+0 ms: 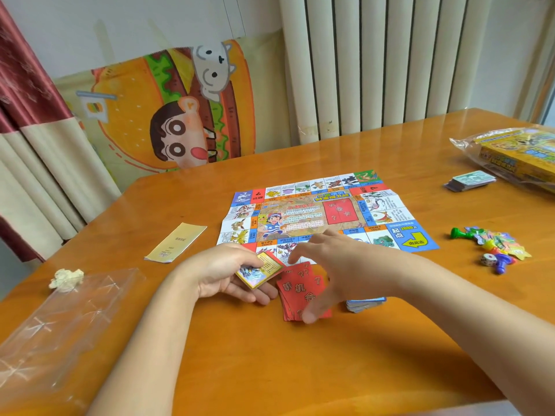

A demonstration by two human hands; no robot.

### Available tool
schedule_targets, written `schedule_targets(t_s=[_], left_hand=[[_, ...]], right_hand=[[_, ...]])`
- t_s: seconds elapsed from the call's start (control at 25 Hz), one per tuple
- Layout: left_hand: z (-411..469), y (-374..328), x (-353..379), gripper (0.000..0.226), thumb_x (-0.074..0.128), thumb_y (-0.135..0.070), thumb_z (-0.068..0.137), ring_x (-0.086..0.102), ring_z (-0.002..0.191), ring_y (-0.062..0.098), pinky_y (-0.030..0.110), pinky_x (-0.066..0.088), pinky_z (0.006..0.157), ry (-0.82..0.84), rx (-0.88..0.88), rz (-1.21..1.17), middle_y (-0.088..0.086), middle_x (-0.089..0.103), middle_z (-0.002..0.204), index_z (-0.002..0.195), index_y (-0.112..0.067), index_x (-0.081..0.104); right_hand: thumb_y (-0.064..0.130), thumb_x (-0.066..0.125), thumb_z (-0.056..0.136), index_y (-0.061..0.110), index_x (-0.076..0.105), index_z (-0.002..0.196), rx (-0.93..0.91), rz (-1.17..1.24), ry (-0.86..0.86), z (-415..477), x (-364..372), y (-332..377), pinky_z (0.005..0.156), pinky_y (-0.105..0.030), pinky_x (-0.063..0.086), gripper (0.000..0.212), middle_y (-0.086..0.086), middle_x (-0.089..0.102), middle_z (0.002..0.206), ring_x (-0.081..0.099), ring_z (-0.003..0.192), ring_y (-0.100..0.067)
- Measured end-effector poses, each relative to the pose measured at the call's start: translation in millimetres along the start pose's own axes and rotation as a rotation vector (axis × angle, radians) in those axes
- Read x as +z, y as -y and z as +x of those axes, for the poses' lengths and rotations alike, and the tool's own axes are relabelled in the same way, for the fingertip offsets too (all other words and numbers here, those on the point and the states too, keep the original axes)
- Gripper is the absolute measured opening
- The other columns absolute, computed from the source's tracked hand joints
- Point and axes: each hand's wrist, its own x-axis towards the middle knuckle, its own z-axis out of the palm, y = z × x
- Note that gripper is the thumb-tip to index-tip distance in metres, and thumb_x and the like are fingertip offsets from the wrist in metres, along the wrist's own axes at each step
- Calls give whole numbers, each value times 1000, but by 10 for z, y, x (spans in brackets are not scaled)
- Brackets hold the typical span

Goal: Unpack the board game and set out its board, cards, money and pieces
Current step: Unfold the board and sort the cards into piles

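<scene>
The bench (270,370) has a wide bare stretch of wood between its near edge and the hands. At the near left, a clear plastic wrapper (60,319) lies flat and runs off toward the bench's left edge, with a crumpled paper ball (66,279) just beyond it.

The left hand (228,277) grips a small stack of yellow-bordered cards (261,270), fingers curled under and thumb on top. The right hand (330,265) is released, its fingers spread above a loose pile of red cards (297,292). The blur hides whether the thumb touches them. A blue-edged stack (365,304) lies just right of the red pile, partly under the right forearm.

Past the hands, the board (324,214) is unfolded flat at mid-bench, and its near edge is covered by the fingers of both hands. A yellow leaflet (175,243) lies apart to its left, with bare wood around it. To the right, the playing pieces (492,247) sit in a heap with a die (487,259). Farther back, the money (470,181) is stacked beside the game box (516,154), which is in its plastic bag at the bench's right edge. Bare wood runs from the board to the far edge.
</scene>
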Motion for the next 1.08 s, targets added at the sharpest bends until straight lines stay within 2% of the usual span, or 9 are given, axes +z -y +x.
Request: schedule_targets(t_s=[0.16, 0.4, 0.48, 0.6, 0.68, 0.76, 0.84, 0.96, 1.08], left_hand=[[-14, 0, -14, 18, 39, -9, 100, 71, 66, 33, 25, 53, 45, 16, -13, -51, 28, 70, 86, 104, 3, 52], [-16, 4, -48, 23, 34, -9, 101, 71, 69, 36, 26, 54, 46, 47, -17, -94, 28, 70, 87, 106, 3, 53], [-20, 5, -47, 24, 33, -8, 101, 71, 71, 36, 27, 54, 47, 50, -19, -85, 27, 70, 88, 105, 3, 55], [-28, -6, -55, 24, 34, -8, 101, 71, 71, 36, 27, 54, 47, 50, -31, -92, 28, 70, 89, 107, 4, 54], [-5, 4, -59, 22, 35, -8, 100, 71, 65, 32, 25, 53, 45, 0, -30, -60, 25, 71, 82, 108, 3, 53], [64, 29, -63, 20, 37, -7, 99, 68, 53, 24, 22, 50, 41, -157, 35, -1, 20, 71, 72, 111, 1, 50], [148, 39, -75, 19, 39, -5, 96, 65, 48, 17, 19, 47, 41, -317, 163, 0, 16, 69, 71, 108, -1, 53], [257, 68, -85, 17, 47, -11, 91, 63, 69, 18, 25, 45, 63, -409, 337, 141, 11, 69, 88, 97, -6, 62], [364, 146, -36, 25, 47, -11, 96, 61, 91, 20, 29, 43, 79, -284, 351, 244, 8, 66, 111, 117, -10, 61]], right_hand=[[57, 78, 64, 43, 30, 136, -36, -29, 120, -20, -7, -16, 99, -37, 39, 89, 11, 40, 136, 35, 127, -12], [45, 76, 75, 36, 40, 130, -72, -45, 45, 62, -1, 61, 80, -32, 44, 67, 6, 54, 126, 51, 106, -16], [42, 74, 78, 38, 42, 130, -105, -79, 34, 72, 32, 107, 78, -34, 45, 61, 4, 56, 120, 53, 102, -17], [38, 70, 81, 41, 44, 131, -146, -100, 34, 68, 54, 135, 82, -34, 46, 57, 5, 51, 120, 52, 108, -17], [37, 70, 81, 42, 44, 132, -153, -112, 39, 70, 49, 129, 86, -37, 47, 57, 5, 48, 121, 51, 110, -18], [37, 69, 82, 42, 47, 130, -170, -123, 49, 69, 51, 114, 89, -40, 47, 53, 3, 46, 123, 50, 113, -18], [37, 68, 82, 43, 51, 127, -202, -124, 57, 59, 53, 103, 91, -39, 47, 49, 2, 45, 125, 47, 116, -17], [39, 68, 82, 44, 52, 127, -230, -115, 71, 39, 38, 101, 92, -37, 46, 47, 2, 45, 126, 44, 118, -15], [38, 68, 82, 45, 52, 125, -247, -98, 88, 44, 44, 101, 92, -34, 43, 46, 3, 44, 125, 41, 117, -14]])
